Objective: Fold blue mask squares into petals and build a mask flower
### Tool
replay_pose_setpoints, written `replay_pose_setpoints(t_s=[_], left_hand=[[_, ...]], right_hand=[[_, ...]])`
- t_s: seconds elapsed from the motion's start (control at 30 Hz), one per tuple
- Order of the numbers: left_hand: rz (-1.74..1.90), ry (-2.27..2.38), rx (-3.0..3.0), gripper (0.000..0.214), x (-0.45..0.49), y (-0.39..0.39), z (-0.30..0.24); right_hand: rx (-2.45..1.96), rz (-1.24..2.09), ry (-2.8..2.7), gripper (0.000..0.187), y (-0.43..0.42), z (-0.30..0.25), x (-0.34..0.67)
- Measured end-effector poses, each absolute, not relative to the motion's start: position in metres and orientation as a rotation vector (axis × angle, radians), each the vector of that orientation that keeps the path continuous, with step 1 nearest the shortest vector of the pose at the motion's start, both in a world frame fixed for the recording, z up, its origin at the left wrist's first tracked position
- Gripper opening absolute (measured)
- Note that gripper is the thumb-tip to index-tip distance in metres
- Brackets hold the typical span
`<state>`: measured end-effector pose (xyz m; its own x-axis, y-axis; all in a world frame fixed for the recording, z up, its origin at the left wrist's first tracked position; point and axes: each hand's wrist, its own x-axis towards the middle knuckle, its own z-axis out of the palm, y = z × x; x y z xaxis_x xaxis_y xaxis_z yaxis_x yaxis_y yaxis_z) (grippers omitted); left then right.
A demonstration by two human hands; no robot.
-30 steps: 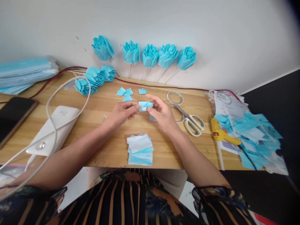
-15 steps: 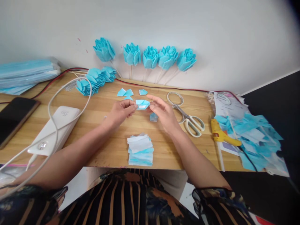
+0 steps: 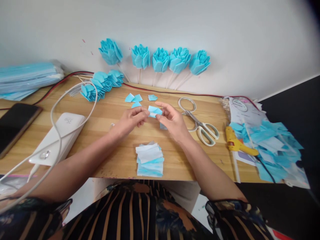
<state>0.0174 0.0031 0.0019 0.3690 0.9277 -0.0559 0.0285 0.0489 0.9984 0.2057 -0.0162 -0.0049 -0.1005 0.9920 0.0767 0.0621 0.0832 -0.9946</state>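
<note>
My left hand (image 3: pixel 130 120) and my right hand (image 3: pixel 172 121) meet above the wooden table (image 3: pixel 112 156), both pinching a small folded blue piece (image 3: pixel 154 111) between fingertips. A stack of cut blue and white squares (image 3: pixel 149 159) lies near the front edge, below my hands. Three folded blue pieces (image 3: pixel 136 99) lie just beyond my fingers, and another small blue bit (image 3: pixel 162 126) peeks out under my right hand.
Blue flowers on sticks (image 3: pixel 160 60) lean on the wall; more flowers (image 3: pixel 100 85) lie at the left. Scissors (image 3: pixel 200 123), a yellow glue gun (image 3: pixel 236 143) and blue scraps (image 3: pixel 272 146) sit right. A white power bank (image 3: pixel 58 136) with cable, a phone (image 3: pixel 15 123) and stacked masks (image 3: pixel 25 78) sit left.
The blue piece has been folded smaller between my fingertips, and my hands have drawn slightly closer together. Nothing else on the table has moved.
</note>
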Motion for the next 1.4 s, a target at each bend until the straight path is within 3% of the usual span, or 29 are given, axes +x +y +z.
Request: replay_pose_setpoints(t_s=[0.8,1.4], left_hand=[[0.883,1.023,1.509,0.025,0.021,0.0015,-0.0026],[0.867,0.95,1.329,0.026,0.0154,0.0059,0.0025]], right_hand=[[-1.156,1.227,-1.426,0.042,-0.0202,0.0001,0.2033],[-1.152,1.259,-1.382,0.051,-0.0167,-0.0031,0.2045]])
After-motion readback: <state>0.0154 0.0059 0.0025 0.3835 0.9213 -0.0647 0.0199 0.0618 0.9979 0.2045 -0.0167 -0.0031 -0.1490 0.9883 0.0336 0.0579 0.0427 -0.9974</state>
